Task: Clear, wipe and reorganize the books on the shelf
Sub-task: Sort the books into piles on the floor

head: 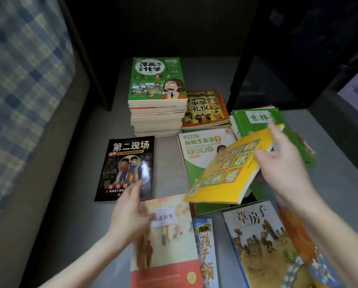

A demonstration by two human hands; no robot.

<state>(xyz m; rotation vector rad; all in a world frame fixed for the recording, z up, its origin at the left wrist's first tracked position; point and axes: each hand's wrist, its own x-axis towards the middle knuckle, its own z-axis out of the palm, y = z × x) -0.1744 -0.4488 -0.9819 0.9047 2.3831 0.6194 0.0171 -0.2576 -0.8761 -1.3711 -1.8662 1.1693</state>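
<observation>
Plainly, the right hand (pixel 284 163) gripped the yellow book (pixel 225 173) by its right edge, thumb on the cover and the other fingers past the far corner and beneath it. That book was raised and tilted, its near-left corner lowest. It hung over the white-green book (pixel 198 150), which lay flat beneath it on the grey surface (pixel 167 177). Just beyond the right hand's fingertips lay the green book (pixel 257 121) on a loose pile. Beyond the yellow book's far-left side sat the orange book (pixel 205 109) on a low pile. Left of that rose the tall stack (pixel 157 119), topped by the green comic (pixel 153 80).

The left hand (pixel 130 210) was open and held nothing, fingers loosely spread, palm turned toward the yellow book. It hovered at the upper left corner of the pale book (pixel 169 235); whether it touched that cover could not be told. Its fingertips overlapped the near edge of the black book (pixel 128 163), which lay flat just beyond that hand, apart from the stack. Right of the left wrist, past the pale book, lay the blue book (pixel 205 252). Below the right forearm lay the sandy book (pixel 263 246), partly over other covers. Far left of the left hand was a checked cloth (pixel 24 80); beyond the right hand stood a dark cabinet (pixel 267 59).
</observation>
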